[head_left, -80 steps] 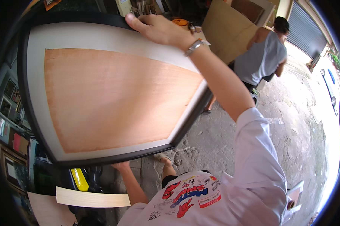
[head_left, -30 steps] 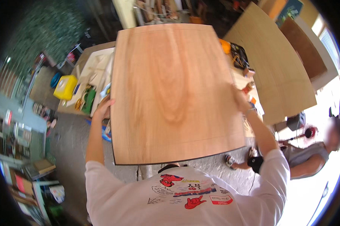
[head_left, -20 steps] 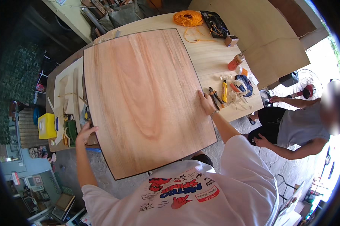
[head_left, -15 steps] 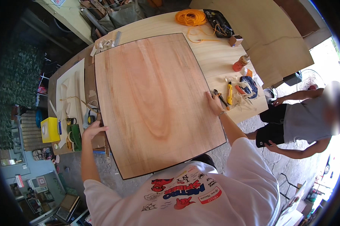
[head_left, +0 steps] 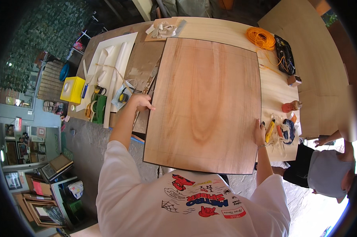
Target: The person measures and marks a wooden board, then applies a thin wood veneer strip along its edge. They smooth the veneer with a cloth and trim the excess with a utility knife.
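Wood panel (head_left: 204, 106) hides its underside & pt. of tabletop (head_left: 222, 28); co-worker's head (head_left: 349, 118) blurred.

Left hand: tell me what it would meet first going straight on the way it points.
Most likely the wooden board: the left hand has its thumb at the board's left edge, though depth is unclear.

A workshop: worktable (head_left: 214, 29) with a utility knife (head_left: 270, 131) and cord (head_left: 260, 38) (orange, coiled), picture frames (head_left: 33, 206) stacked nearby.

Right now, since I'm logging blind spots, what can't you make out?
Head view:
Panel: underside faces away.
Table: middle hidden by the panel.
Left hand, right hand: any fingers beneath are hidden by the panel.
Big board: cut off by the top edge.
Co-worker's head: blurred.
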A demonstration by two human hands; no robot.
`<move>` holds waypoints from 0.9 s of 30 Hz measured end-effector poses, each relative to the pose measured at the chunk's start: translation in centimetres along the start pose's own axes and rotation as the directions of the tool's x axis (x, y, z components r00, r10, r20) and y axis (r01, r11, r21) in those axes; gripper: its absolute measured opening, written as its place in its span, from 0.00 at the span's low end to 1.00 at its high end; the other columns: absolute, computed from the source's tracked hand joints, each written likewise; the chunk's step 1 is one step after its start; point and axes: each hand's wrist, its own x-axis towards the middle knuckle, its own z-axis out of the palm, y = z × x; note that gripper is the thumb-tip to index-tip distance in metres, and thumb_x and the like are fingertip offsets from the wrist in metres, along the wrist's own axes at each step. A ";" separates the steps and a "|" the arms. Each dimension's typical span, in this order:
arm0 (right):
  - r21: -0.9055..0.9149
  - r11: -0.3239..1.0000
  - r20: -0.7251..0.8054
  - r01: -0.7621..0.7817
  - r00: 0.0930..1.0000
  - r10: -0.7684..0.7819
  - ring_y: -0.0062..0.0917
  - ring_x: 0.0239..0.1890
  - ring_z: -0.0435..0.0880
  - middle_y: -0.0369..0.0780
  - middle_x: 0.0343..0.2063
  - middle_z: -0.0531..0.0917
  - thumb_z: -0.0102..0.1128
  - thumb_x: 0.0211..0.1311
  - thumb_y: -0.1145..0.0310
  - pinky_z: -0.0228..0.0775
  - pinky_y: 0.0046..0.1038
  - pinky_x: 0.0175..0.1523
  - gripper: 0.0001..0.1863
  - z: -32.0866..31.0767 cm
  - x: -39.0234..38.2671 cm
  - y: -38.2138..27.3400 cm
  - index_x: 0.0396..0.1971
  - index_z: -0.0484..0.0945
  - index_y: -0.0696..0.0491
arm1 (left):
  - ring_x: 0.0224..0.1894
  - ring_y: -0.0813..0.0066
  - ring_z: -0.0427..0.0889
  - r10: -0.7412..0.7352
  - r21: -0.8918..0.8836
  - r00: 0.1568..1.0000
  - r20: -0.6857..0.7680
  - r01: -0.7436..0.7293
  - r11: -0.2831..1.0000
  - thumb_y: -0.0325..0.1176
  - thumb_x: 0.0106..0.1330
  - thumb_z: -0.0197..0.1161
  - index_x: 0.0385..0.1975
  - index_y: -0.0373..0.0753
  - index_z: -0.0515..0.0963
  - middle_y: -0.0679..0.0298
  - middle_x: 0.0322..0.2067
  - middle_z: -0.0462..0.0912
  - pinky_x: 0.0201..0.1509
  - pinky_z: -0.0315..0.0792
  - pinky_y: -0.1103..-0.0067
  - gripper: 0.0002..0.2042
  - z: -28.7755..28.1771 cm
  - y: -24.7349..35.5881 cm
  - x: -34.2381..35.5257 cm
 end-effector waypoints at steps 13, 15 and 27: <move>0.169 0.983 0.025 -0.071 0.997 0.068 0.27 0.57 0.77 0.45 0.56 0.81 0.47 0.76 0.39 0.65 0.27 0.64 0.41 -1.5 0.1 -2.0 0.63 0.72 0.66 | 0.35 0.63 0.86 0.052 -0.111 0.998 -0.027 -0.054 0.992 0.49 0.54 0.80 0.41 0.27 0.84 0.55 0.34 0.89 0.43 0.77 0.69 0.28 1.1 1.5 5.0; 0.064 0.997 0.063 -0.040 0.997 0.036 0.29 0.61 0.76 0.47 0.59 0.79 0.45 0.76 0.38 0.64 0.28 0.66 0.42 -1.4 0.7 -1.9 0.64 0.71 0.66 | 0.33 0.63 0.86 0.076 -0.061 0.996 -0.042 -0.078 0.995 0.48 0.56 0.79 0.37 0.28 0.85 0.53 0.33 0.89 0.39 0.76 0.67 0.25 1.3 1.1 5.6; -0.722 0.676 0.008 0.150 0.978 -0.208 0.55 0.50 0.83 0.58 0.40 0.85 0.45 0.75 0.46 0.74 0.50 0.54 0.28 -1.6 0.1 -5.0 0.41 0.82 0.59 | 0.22 0.82 0.75 -0.002 -0.475 0.901 -0.433 -0.227 0.850 0.43 0.69 0.70 0.43 0.34 0.84 0.71 0.22 0.79 0.27 0.70 0.81 0.17 1.1 2.7 -7.0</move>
